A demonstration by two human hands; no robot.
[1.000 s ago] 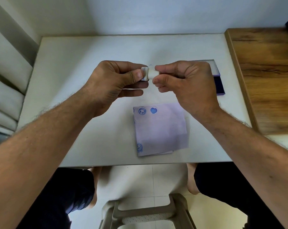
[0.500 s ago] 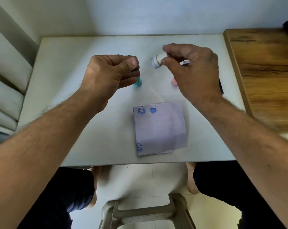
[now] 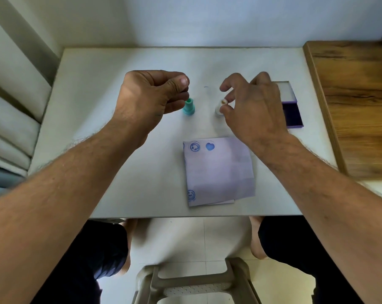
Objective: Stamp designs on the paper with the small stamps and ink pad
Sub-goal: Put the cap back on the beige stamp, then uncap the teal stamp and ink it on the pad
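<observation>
Right hand (image 3: 253, 106) at white stamp (image 3: 219, 109), left hand (image 3: 150, 97) curled

Pale lilac paper (image 3: 219, 172) on a plain off-white table (image 3: 119, 172); its far left corner bears a blue ringed face print (image 3: 194, 147) and, just right of it, a solid blue heart print (image 3: 210, 146); its near left corner bears another blue ringed face print (image 3: 191, 194). Beyond the paper: a teal stamp (image 3: 189, 107) and a white stamp (image 3: 219, 108). Right of the white stamp: a purple-rimmed ink pad (image 3: 292, 114), dark blue inside. Right of the table: a brown wood-grain surface (image 3: 356, 102).
</observation>
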